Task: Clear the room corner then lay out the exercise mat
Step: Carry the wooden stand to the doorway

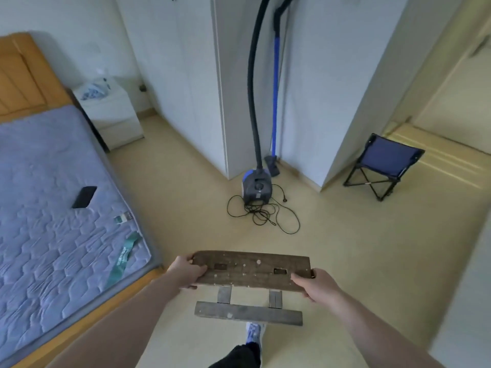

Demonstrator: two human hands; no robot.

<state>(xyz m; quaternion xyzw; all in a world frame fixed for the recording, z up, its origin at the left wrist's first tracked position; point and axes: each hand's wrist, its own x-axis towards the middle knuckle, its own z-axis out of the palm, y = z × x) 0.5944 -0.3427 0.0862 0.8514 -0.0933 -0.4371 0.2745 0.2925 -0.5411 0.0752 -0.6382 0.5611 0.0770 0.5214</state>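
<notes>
I carry a small dark wooden stool in front of me, above the floor. My left hand grips the left end of its seat plank. The right end is held by my right hand, fingers curled over the edge. Two short legs and a lower crossbar hang below the seat. Ahead, in the corner by the white wardrobe, stands a blue vacuum cleaner with its hose rising up and its cord tangled on the floor. No exercise mat is in view.
A bed with a blue-grey mattress fills the left; a dark phone lies on it. A white nightstand stands beyond. A folding blue camp stool sits at the right by a doorway. My foot is below the stool.
</notes>
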